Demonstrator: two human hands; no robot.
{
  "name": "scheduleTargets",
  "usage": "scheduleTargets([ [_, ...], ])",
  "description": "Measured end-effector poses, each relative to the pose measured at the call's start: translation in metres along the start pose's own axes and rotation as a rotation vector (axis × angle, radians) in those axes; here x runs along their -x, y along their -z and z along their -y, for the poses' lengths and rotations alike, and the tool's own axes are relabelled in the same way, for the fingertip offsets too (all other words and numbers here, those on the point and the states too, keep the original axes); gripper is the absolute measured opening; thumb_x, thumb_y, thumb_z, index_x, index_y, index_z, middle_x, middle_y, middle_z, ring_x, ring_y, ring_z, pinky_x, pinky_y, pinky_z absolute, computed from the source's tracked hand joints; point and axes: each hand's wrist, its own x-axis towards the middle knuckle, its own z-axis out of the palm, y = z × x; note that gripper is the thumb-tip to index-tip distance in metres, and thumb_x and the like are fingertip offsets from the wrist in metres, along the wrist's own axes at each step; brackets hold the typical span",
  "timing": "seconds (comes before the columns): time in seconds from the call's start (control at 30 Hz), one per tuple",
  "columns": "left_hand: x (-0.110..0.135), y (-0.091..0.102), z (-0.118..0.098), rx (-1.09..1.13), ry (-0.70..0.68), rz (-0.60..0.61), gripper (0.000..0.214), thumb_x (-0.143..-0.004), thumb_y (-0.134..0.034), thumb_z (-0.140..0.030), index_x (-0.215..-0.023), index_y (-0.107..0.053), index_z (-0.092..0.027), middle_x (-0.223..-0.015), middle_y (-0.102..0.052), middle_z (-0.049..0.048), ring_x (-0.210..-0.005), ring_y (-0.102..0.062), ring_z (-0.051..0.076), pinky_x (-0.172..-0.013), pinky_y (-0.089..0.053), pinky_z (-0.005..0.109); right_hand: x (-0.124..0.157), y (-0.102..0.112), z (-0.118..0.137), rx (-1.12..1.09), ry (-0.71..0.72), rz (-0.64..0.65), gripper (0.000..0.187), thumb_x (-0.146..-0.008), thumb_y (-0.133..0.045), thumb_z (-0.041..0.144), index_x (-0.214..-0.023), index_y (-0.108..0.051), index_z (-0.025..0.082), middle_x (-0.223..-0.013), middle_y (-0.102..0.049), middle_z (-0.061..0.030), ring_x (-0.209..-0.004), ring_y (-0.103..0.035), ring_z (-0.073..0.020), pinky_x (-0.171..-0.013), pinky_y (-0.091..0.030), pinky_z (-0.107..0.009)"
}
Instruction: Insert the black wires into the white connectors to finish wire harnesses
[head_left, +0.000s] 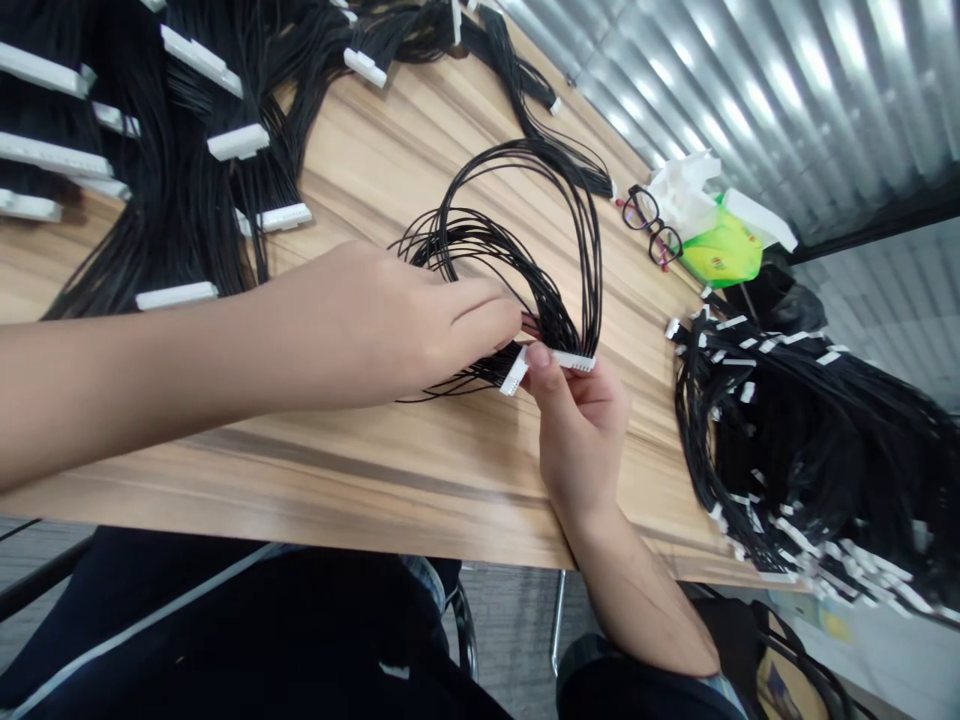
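A wire harness (525, 240) of thin black wires loops over the table, between and above my hands. Its two white connectors meet at an angle: one connector (574, 361) points right, the other connector (514, 371) tilts down to the left. My right hand (581, 430) is closed, its thumb pressing on the connectors where they come together. From the left reaches my left hand (420, 320), its fingers curled around the wires just behind the left connector. Its fingertips are partly hidden by the wires.
Black cable bundles with white connectors (238, 141) cover the table's left and back. A large heap of similar cables (825, 430) lies at the right. Glasses (652, 225) and a green tissue pack (720, 245) sit near the corrugated metal wall (720, 80). The wooden table (360, 470) ends in front of my lap.
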Motion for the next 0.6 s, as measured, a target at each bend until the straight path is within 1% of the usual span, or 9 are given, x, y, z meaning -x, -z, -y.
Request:
scheduleTargets([
  [0.1, -0.001, 0.001, -0.004, 0.005, 0.008, 0.043, 0.038, -0.102, -0.031, -0.016, -0.123, -0.062, -0.022, -0.077, -0.067, -0.0003, -0.047, -0.042, 0.015, -0.046, -0.023, 0.032, 0.0, -0.001, 0.002, 0.028, -0.018, -0.012, 0.013, -0.087, -0.081, 0.039, -0.088, -0.078, 0.027, -0.089, -0.086, -0.0002, -0.089, -0.081, -0.0196, -0.084, -0.069, -0.036],
  [0.17, -0.002, 0.003, -0.005, -0.049, 0.031, 0.079, 0.036, -0.103, -0.032, -0.013, -0.123, -0.061, -0.02, -0.075, -0.065, -0.0013, -0.051, -0.045, 0.015, -0.05, -0.022, 0.032, 0.0, -0.001, 0.002, 0.024, -0.031, -0.005, 0.015, -0.086, -0.081, 0.041, -0.089, -0.078, 0.026, -0.088, -0.085, -0.0001, -0.086, -0.08, -0.019, -0.082, -0.069, -0.035],
  [0.2, -0.002, 0.004, -0.005, -0.069, 0.029, 0.068, 0.035, -0.103, -0.032, -0.013, -0.121, -0.062, -0.019, -0.072, -0.063, -0.0017, -0.052, -0.045, 0.015, -0.05, -0.021, 0.031, 0.0, -0.001, 0.001, 0.009, -0.04, 0.003, 0.015, -0.086, -0.081, 0.041, -0.09, -0.078, 0.027, -0.088, -0.085, 0.0003, -0.086, -0.08, -0.0185, -0.083, -0.069, -0.035],
  [0.27, -0.003, 0.004, -0.004, -0.053, -0.026, -0.025, 0.031, -0.105, -0.033, -0.017, -0.11, -0.063, -0.017, -0.067, -0.058, -0.0022, -0.053, -0.046, 0.015, -0.05, -0.022, 0.03, 0.0, -0.001, 0.001, -0.032, -0.06, 0.029, 0.014, -0.087, -0.081, 0.04, -0.091, -0.078, 0.027, -0.089, -0.086, 0.0008, -0.089, -0.081, -0.018, -0.086, -0.069, -0.035],
  [0.33, -0.004, 0.003, -0.001, 0.004, -0.124, -0.136, 0.031, -0.107, -0.035, -0.023, -0.094, -0.063, -0.019, -0.067, -0.057, -0.0018, -0.058, -0.053, 0.016, -0.05, -0.031, 0.029, 0.0, -0.001, 0.0, -0.074, -0.083, 0.067, 0.013, -0.088, -0.081, 0.04, -0.092, -0.079, 0.027, -0.092, -0.086, 0.0006, -0.093, -0.081, -0.0183, -0.09, -0.068, -0.036],
  [0.4, -0.003, 0.002, 0.001, 0.023, -0.203, -0.226, 0.037, -0.11, -0.035, -0.029, -0.084, -0.061, -0.021, -0.072, -0.062, -0.0017, -0.069, -0.06, 0.015, -0.062, -0.045, 0.03, -0.001, -0.001, -0.001, -0.101, -0.111, 0.096, 0.015, -0.089, -0.081, 0.04, -0.094, -0.08, 0.026, -0.097, -0.087, -0.0007, -0.097, -0.081, -0.0192, -0.092, -0.068, -0.037],
  [0.47, -0.001, 0.003, 0.0, 0.018, -0.252, -0.285, 0.039, -0.111, -0.04, -0.032, -0.08, -0.062, -0.021, -0.077, -0.065, -0.0027, -0.078, -0.063, 0.015, -0.079, -0.051, 0.033, -0.002, 0.0, -0.002, -0.098, -0.14, 0.102, 0.02, -0.088, -0.081, 0.043, -0.099, -0.081, 0.026, -0.1, -0.087, -0.0023, -0.095, -0.081, -0.0198, -0.088, -0.068, -0.037],
  [0.53, 0.003, 0.008, -0.004, 0.077, -0.288, -0.3, 0.038, -0.11, -0.049, -0.034, -0.077, -0.063, -0.022, -0.078, -0.065, -0.0036, -0.079, -0.06, 0.015, -0.091, -0.052, 0.036, -0.005, 0.001, -0.004, -0.083, -0.164, 0.088, 0.025, -0.086, -0.081, 0.046, -0.101, -0.081, 0.026, -0.102, -0.086, -0.0026, -0.093, -0.08, -0.0198, -0.084, -0.068, -0.036],
  [0.6, 0.006, 0.014, -0.01, 0.227, -0.348, -0.241, 0.038, -0.108, -0.052, -0.032, -0.072, -0.063, -0.024, -0.073, -0.063, -0.0039, -0.074, -0.057, 0.015, -0.089, -0.054, 0.036, -0.009, 0.003, -0.006, -0.081, -0.174, 0.057, 0.023, -0.085, -0.082, 0.046, -0.097, -0.08, 0.027, -0.099, -0.086, -0.001, -0.09, -0.08, -0.0188, -0.08, -0.068, -0.034],
])
